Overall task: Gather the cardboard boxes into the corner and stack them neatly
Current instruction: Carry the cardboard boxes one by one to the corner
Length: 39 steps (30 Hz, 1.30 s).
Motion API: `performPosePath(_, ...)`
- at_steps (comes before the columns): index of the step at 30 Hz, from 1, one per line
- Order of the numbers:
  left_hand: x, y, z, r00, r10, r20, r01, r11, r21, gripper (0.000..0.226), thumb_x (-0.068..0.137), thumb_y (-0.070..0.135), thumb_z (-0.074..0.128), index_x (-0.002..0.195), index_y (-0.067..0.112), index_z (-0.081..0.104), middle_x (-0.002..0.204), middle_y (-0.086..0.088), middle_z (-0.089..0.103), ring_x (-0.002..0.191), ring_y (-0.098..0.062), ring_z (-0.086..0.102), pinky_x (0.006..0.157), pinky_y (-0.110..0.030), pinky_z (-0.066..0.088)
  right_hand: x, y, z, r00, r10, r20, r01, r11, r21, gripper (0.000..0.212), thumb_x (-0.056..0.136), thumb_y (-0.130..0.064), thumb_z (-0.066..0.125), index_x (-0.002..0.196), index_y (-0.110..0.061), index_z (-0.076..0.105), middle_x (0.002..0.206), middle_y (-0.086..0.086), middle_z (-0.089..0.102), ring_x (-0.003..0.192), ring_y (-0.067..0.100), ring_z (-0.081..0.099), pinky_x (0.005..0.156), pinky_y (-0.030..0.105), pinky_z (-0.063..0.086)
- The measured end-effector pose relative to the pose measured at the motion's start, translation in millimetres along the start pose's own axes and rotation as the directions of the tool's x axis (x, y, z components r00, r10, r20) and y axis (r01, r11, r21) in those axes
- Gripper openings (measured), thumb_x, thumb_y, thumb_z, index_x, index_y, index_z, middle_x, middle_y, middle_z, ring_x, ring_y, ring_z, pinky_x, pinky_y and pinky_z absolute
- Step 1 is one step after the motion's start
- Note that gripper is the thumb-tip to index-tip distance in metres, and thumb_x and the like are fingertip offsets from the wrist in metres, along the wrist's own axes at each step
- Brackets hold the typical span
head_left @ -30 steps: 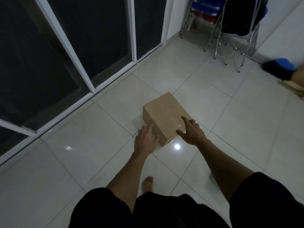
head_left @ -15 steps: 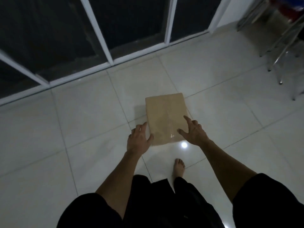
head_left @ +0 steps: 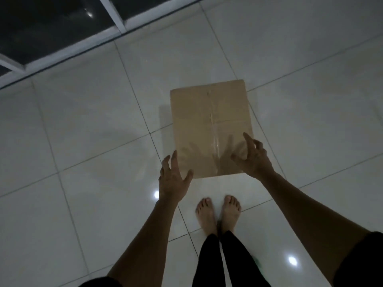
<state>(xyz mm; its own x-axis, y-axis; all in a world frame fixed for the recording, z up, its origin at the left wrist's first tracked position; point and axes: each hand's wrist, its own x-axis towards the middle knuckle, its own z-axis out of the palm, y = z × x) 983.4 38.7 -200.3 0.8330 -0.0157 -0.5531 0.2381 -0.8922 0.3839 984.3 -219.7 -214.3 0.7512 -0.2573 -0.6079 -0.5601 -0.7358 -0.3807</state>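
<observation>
The left hand (head_left: 173,179) sits just left of centre in the frame, fingers spread and released, grasping nothing; its fingertips reach up beside the lower left corner of the cardboard box (head_left: 209,121), and whether they touch the side of it cannot be told. The right hand (head_left: 253,160) is at centre right, also released, fingers curled like a claw over the lower right corner of the box top, casting a soft shadow on the cardboard; contact with the surface is unclear. Both bare forearms run down and outward to the lower edge of the frame, where dark sleeves show at the lower left and lower right corners.

The cardboard box lies flat on the floor (head_left: 83,131) in the middle of the frame, its top face closed, a strip of glossy tape running down the centre seam. It lies across the joints of several pale, shiny tiles.

Just below the box, two bare feet (head_left: 217,214) stand side by side on the floor, toes pointing at the box's near edge but apart from it, with dark trouser legs below them. Bright light spots reflect on the tiles at centre and lower right.

In the upper left of the frame, a white window frame (head_left: 62,56) meets the floor, with dark glass behind it.
</observation>
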Motion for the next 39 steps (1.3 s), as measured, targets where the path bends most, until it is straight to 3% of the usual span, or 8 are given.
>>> performPosePath(4, 62.4, -16.6, 47.5, 0.998, -0.047, -0.045, 0.041, 0.991, -0.128, 0.102, 0.079, 0.065, 0.062, 0.155, 0.028, 0.005, 0.160, -0.003, 0.008, 0.136, -0.041, 0.037, 0.099, -0.055, 0.047, 51.5, 33.7, 40.3, 0.996, 0.014, -0.083, -0.008, 0.997, 0.079, 0.111, 0.070, -0.074, 0.064, 0.156, -0.027, 0.009, 0.151, 0.020, 0.024, 0.126, 0.048, 0.044, 0.090, 0.060, 0.050)
performPosePath(7, 90.5, -19.4, 69.4, 0.998, -0.048, -0.032, 0.040, 0.975, -0.220, 0.108, 0.075, 0.069, 0.064, 0.154, 0.035, -0.001, 0.156, 0.004, 0.010, 0.131, -0.039, 0.044, 0.094, -0.054, 0.050, 74.6, 46.5, 55.9, 0.997, -0.024, -0.078, 0.033, 0.992, 0.123, 0.108, 0.074, -0.071, 0.066, 0.152, -0.036, 0.000, 0.149, 0.018, 0.024, 0.120, 0.047, 0.047, 0.088, 0.058, 0.052)
performPosePath(10, 98.7, -16.4, 83.1, 0.997, -0.052, -0.060, 0.038, 0.976, -0.215, 0.109, 0.079, 0.057, 0.069, 0.155, 0.033, -0.007, 0.155, -0.003, 0.013, 0.126, -0.039, 0.048, 0.094, -0.048, 0.047, 81.8, 49.7, 62.4, 0.994, -0.037, -0.103, 0.048, 0.993, 0.105, 0.106, 0.074, -0.074, 0.057, 0.152, -0.038, -0.006, 0.146, 0.017, 0.026, 0.117, 0.044, 0.049, 0.088, 0.054, 0.051)
performPosePath(21, 55.3, 5.6, 59.8, 0.973, -0.075, -0.220, 0.039, 0.985, -0.167, 0.104, 0.076, 0.057, 0.064, 0.154, 0.029, 0.002, 0.143, -0.010, 0.027, 0.118, -0.041, 0.050, 0.086, -0.055, 0.051, 50.5, 30.9, 40.4, 0.971, -0.096, -0.220, 0.103, 0.994, 0.022, 0.102, 0.075, -0.075, 0.054, 0.154, -0.037, 0.003, 0.141, 0.013, 0.034, 0.121, 0.036, 0.045, 0.087, 0.051, 0.049)
performPosePath(26, -3.9, 18.6, 7.5, 0.942, -0.143, -0.304, 0.074, 0.971, -0.229, 0.103, 0.074, 0.052, 0.067, 0.153, 0.029, 0.005, 0.142, -0.009, 0.029, 0.119, -0.040, 0.048, 0.083, -0.054, 0.051, -1.8, -10.2, -1.7, 0.954, -0.169, -0.246, 0.175, 0.985, 0.004, 0.100, 0.074, -0.072, 0.057, 0.154, -0.038, 0.006, 0.136, 0.011, 0.037, 0.117, 0.033, 0.046, 0.084, 0.049, 0.048)
performPosePath(33, -128.3, 35.4, -132.3, 0.879, -0.254, -0.404, 0.133, 0.943, -0.305, 0.100, 0.075, 0.057, 0.066, 0.152, 0.029, 0.009, 0.140, -0.006, 0.031, 0.117, -0.039, 0.050, 0.086, -0.053, 0.049, -123.5, -117.2, -93.9, 0.934, -0.282, -0.217, 0.286, 0.958, -0.015, 0.097, 0.076, -0.067, 0.064, 0.153, -0.039, 0.010, 0.137, 0.009, 0.034, 0.121, 0.033, 0.043, 0.089, 0.050, 0.046)
performPosePath(39, -240.9, 8.7, -233.1, 0.773, -0.374, -0.512, 0.180, 0.903, -0.389, 0.098, 0.074, 0.058, 0.067, 0.151, 0.032, 0.011, 0.139, -0.003, 0.031, 0.118, -0.037, 0.049, 0.089, -0.053, 0.048, -235.4, -218.8, -129.2, 0.884, -0.429, -0.187, 0.434, 0.901, -0.018, 0.090, 0.073, -0.066, 0.067, 0.146, -0.043, 0.020, 0.136, 0.006, 0.034, 0.121, 0.033, 0.042, 0.090, 0.050, 0.044)
